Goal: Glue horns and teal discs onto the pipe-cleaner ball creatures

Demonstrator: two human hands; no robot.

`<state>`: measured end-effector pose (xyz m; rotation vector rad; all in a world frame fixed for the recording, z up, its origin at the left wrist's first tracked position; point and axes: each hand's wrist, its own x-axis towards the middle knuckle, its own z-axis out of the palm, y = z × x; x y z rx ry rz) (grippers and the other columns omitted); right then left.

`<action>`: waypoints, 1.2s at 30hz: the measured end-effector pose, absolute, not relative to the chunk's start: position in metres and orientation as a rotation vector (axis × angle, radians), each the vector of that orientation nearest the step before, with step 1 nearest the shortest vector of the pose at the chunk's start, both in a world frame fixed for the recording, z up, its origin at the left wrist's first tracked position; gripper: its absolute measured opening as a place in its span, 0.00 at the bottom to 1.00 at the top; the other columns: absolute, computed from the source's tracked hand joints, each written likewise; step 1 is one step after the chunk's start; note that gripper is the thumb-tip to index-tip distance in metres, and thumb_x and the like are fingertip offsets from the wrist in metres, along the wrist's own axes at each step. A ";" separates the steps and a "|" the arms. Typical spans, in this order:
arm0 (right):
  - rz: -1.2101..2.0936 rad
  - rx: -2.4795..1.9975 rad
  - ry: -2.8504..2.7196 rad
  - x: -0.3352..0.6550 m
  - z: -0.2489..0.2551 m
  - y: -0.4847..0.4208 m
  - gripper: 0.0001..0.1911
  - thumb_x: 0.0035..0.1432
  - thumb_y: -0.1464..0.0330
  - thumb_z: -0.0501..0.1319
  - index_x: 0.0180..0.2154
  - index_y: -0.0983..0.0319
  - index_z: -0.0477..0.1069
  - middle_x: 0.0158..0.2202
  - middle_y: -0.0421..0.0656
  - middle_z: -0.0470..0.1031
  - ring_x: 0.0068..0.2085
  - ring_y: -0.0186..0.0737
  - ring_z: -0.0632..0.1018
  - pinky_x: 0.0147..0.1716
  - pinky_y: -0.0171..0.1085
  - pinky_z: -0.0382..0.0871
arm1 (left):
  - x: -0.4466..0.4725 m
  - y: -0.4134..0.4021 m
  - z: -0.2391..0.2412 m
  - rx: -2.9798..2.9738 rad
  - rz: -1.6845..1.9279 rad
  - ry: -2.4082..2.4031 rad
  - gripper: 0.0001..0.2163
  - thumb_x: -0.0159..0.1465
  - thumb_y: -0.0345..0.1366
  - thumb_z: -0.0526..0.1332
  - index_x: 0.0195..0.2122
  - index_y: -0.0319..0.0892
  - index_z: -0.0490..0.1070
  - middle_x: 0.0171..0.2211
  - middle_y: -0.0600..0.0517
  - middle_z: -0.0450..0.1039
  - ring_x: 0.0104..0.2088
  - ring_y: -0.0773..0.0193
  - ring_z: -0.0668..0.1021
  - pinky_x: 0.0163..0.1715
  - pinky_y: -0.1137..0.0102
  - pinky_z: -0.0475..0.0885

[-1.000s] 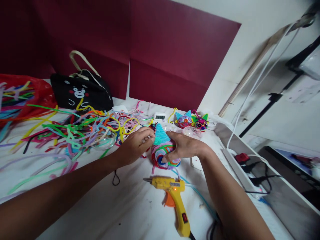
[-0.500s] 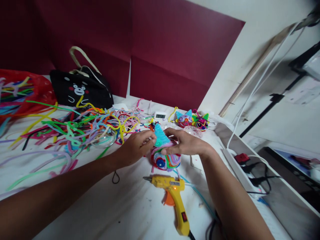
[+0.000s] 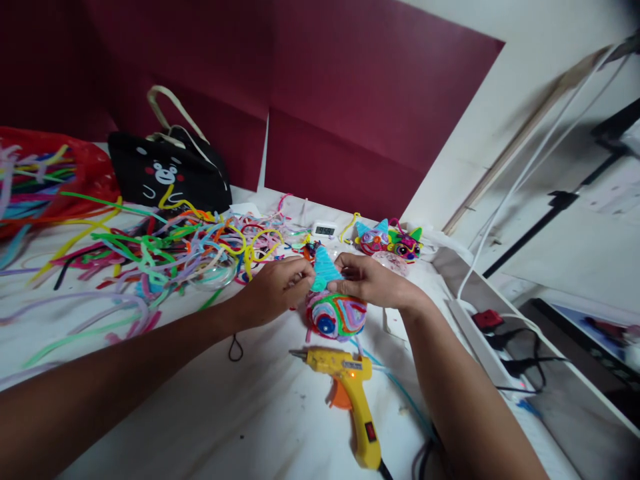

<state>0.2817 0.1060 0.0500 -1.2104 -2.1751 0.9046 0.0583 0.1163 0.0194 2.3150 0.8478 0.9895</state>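
A round pipe-cleaner figure (image 3: 345, 315), striped in several colours with a blue eye, rests on the white table. Above its top stands a light-blue pipe-cleaner triangle (image 3: 326, 268), like an ear. My left hand (image 3: 280, 288) pinches the triangle's left edge with curled fingers. From the right, my right hand (image 3: 373, 280) grips the triangle's other side between thumb and fingers. Just in front of the figure lies a yellow hot glue gun (image 3: 350, 387) with an orange trigger, its small light lit and its nozzle pointing left.
Loose pipe cleaners (image 3: 150, 253) are heaped at left beside a red bag (image 3: 95, 177) and a black bag (image 3: 170, 173). Behind my hands are a small digital clock (image 3: 325, 230) and two finished-looking figures (image 3: 373, 239). A power strip (image 3: 483, 347) with cords lies at right.
My right thumb has shifted up from the round body onto the triangle, uncovering more of the striped top. My left hand keeps its pinch. The whole view has shifted slightly.
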 end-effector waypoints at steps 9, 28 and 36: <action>0.874 -1.234 -2.183 0.283 0.050 0.107 0.19 0.53 0.53 0.65 0.35 0.61 0.65 0.31 0.39 0.69 0.34 0.39 0.71 0.33 0.37 0.66 | 0.056 0.123 0.013 2.366 1.021 0.808 0.04 0.59 0.30 0.55 0.28 0.40 0.68 0.17 0.60 0.66 0.17 0.73 0.67 0.21 0.78 0.60; 0.853 -1.235 -2.194 0.288 0.049 0.108 0.17 0.54 0.54 0.65 0.35 0.60 0.66 0.31 0.39 0.70 0.33 0.38 0.71 0.33 0.37 0.67 | 0.054 0.123 0.005 2.772 1.199 0.757 0.03 0.59 0.27 0.58 0.30 0.39 0.70 0.20 0.59 0.66 0.20 0.72 0.68 0.24 0.76 0.62; 0.859 -1.232 -2.192 0.287 0.050 0.108 0.18 0.54 0.54 0.65 0.35 0.60 0.65 0.32 0.40 0.71 0.34 0.39 0.73 0.33 0.37 0.67 | 0.055 0.120 0.008 2.759 1.178 0.733 0.03 0.58 0.27 0.58 0.31 0.37 0.71 0.20 0.58 0.68 0.20 0.72 0.70 0.23 0.77 0.64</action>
